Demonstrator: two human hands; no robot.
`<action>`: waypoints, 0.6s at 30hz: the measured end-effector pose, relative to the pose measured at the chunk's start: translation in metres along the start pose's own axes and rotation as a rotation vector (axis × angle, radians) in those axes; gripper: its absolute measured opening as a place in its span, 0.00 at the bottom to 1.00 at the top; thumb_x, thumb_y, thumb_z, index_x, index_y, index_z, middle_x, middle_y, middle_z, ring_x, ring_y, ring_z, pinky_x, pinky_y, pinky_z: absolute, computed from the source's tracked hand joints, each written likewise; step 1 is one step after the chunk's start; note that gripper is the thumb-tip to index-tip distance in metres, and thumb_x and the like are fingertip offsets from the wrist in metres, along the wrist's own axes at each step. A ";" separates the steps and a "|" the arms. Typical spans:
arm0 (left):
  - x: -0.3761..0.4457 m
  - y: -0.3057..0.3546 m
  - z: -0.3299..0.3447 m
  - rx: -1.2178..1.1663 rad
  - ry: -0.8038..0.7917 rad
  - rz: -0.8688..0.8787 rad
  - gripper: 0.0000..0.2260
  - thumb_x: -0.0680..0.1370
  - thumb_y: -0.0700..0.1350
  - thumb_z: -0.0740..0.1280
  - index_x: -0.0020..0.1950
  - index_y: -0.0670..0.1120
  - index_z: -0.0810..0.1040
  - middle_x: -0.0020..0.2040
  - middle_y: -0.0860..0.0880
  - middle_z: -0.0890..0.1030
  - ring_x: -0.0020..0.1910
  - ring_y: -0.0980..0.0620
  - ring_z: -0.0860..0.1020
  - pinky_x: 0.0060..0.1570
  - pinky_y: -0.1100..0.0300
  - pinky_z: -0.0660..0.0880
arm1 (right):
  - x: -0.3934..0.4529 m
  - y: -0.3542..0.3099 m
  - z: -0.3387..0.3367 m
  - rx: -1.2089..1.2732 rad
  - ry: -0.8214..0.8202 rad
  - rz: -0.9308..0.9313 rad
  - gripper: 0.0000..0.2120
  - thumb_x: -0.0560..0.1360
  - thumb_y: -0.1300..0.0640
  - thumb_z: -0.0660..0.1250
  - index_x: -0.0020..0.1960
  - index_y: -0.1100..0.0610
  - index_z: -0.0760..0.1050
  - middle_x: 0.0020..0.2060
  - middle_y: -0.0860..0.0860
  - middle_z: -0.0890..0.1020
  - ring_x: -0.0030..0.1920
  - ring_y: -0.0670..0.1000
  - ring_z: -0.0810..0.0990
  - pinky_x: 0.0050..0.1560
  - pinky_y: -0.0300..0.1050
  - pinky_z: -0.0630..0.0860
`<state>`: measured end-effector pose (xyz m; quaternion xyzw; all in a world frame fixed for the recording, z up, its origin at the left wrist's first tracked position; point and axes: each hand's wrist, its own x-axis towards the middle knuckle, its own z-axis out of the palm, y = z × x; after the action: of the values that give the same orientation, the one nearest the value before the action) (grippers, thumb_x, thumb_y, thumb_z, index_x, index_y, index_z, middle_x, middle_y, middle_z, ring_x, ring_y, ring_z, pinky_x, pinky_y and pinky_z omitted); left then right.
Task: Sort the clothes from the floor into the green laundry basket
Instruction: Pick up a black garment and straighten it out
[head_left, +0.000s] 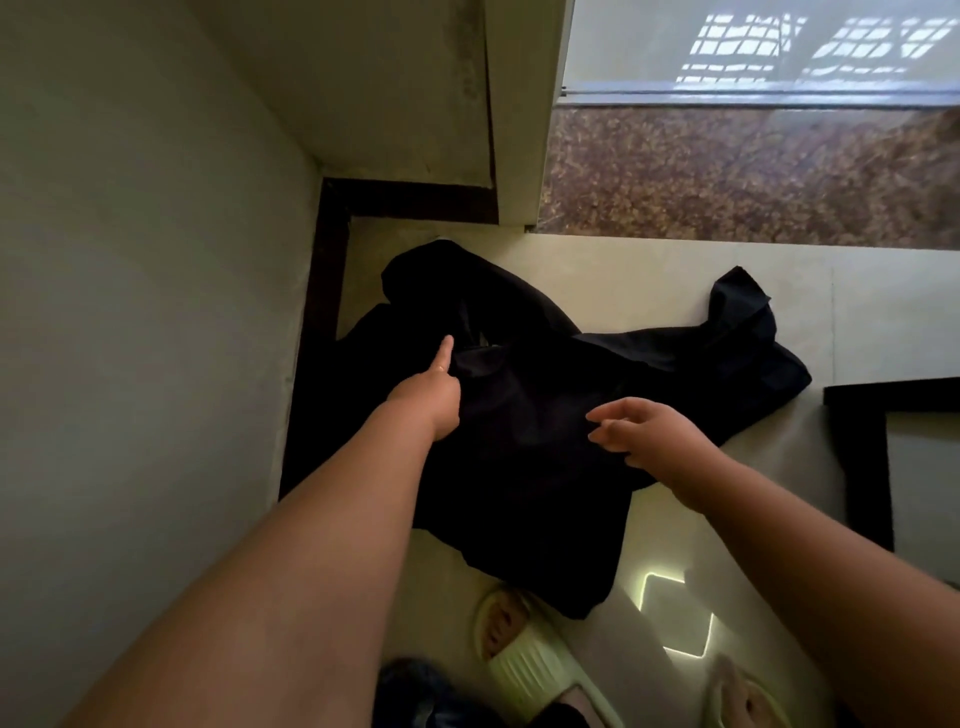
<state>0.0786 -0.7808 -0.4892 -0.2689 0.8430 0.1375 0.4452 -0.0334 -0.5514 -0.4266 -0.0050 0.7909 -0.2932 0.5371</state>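
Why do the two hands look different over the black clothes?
The left hand sticks its thumb straight out, its other fingers tucked away; the right hand has loosely curled fingers spread apart. The left hand is farther along the black clothes, near the wall; the right hand sits nearer the middle. Both reach down over the clothes, and neither plainly grips them.

Both arms are stretched forward and down. The left hand (427, 396) is seemingly curled, thumb raised; the right hand (647, 436) is held loosely open.
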 end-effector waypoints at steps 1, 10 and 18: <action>0.001 0.000 0.001 -0.007 -0.043 0.046 0.20 0.78 0.39 0.64 0.69 0.44 0.68 0.74 0.56 0.60 0.46 0.47 0.80 0.47 0.52 0.80 | -0.003 0.002 0.002 0.014 0.005 0.020 0.08 0.78 0.58 0.65 0.55 0.50 0.78 0.49 0.49 0.83 0.49 0.45 0.80 0.48 0.40 0.74; -0.085 0.049 -0.006 -1.137 -0.045 0.006 0.16 0.72 0.39 0.70 0.57 0.49 0.74 0.57 0.47 0.77 0.53 0.48 0.78 0.55 0.54 0.77 | -0.032 -0.009 0.016 0.124 -0.049 0.192 0.15 0.79 0.46 0.62 0.62 0.52 0.73 0.57 0.53 0.80 0.56 0.54 0.79 0.59 0.53 0.75; -0.208 0.117 0.008 -1.874 -0.757 0.175 0.07 0.77 0.44 0.62 0.52 0.44 0.76 0.38 0.48 0.75 0.32 0.55 0.74 0.38 0.63 0.70 | -0.090 -0.018 0.007 0.546 -0.134 0.429 0.10 0.76 0.57 0.64 0.45 0.65 0.76 0.38 0.59 0.80 0.37 0.58 0.80 0.40 0.50 0.77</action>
<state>0.1120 -0.6124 -0.3227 -0.3860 0.2159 0.8516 0.2814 0.0053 -0.5400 -0.3434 0.2857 0.6292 -0.3736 0.6188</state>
